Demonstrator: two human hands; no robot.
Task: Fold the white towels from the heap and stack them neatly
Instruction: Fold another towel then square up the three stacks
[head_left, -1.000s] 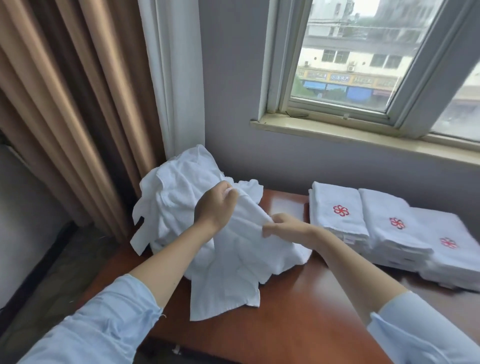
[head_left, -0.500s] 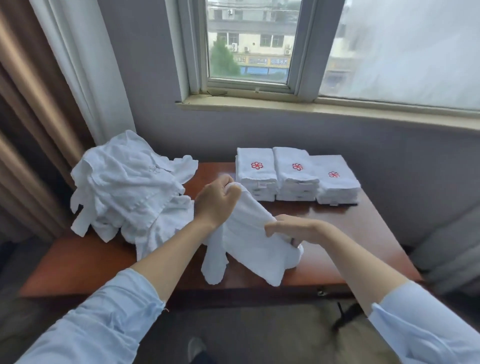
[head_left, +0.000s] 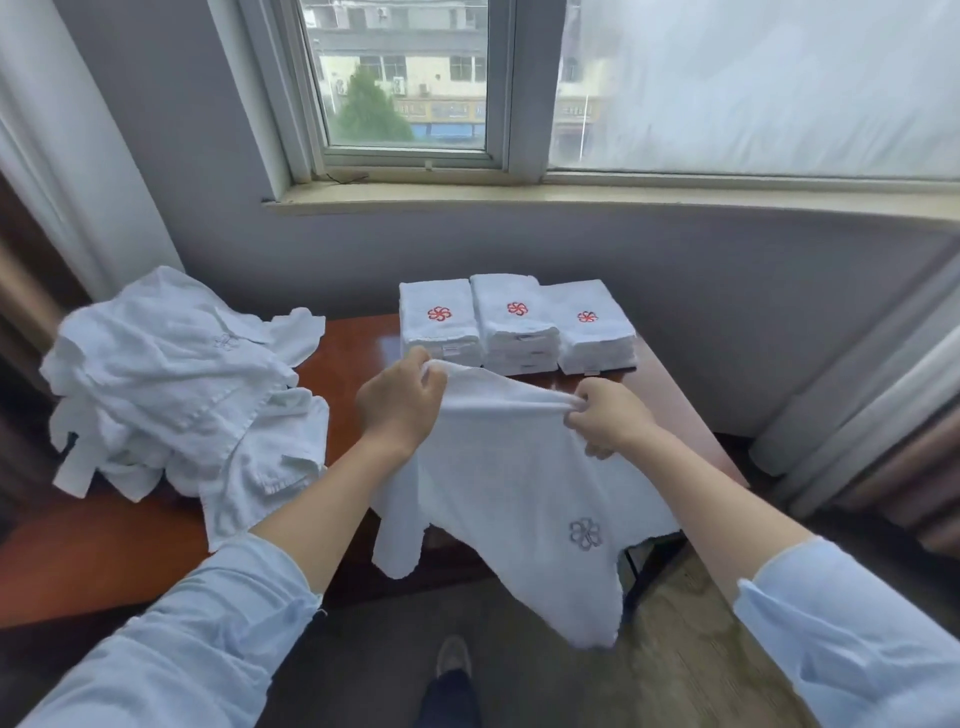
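- Left hand (head_left: 400, 402) is fisted round the top edge of one white towel (head_left: 509, 467). Right hand (head_left: 605, 421) pinches the same edge further along. Both are gripping; neither is free.
- The towel hangs in the air just on the near side of the folded stacks (head_left: 517, 327). Its top edge is stretched between the hands and its lower part droops past the front edge of the bench (head_left: 353, 343). The corners dangle unevenly, and there is a grey flower emblem low on the cloth.
- Handling, my read: light, soft terry with no stiffness. It will sag wherever it is unsupported, and a pinch should hold it.
- The best hold is the two top corners. The left hand seems to have bunched cloth rather than a clean corner, so I'd walk it outward before folding.
- The heap (head_left: 171, 384) lies left of the stacks, loose and rumpled, with one towel trailing toward the near edge.
- Open room: bare bench between the stacks and the near edge, under the held towel. I judge it workable for laying flat, but tight. The heap crowds it from the left, and the bench's right edge runs close by the rightmost stack.
- The three stacks touch side by side at the far edge. Risk of nudging them when spreading.
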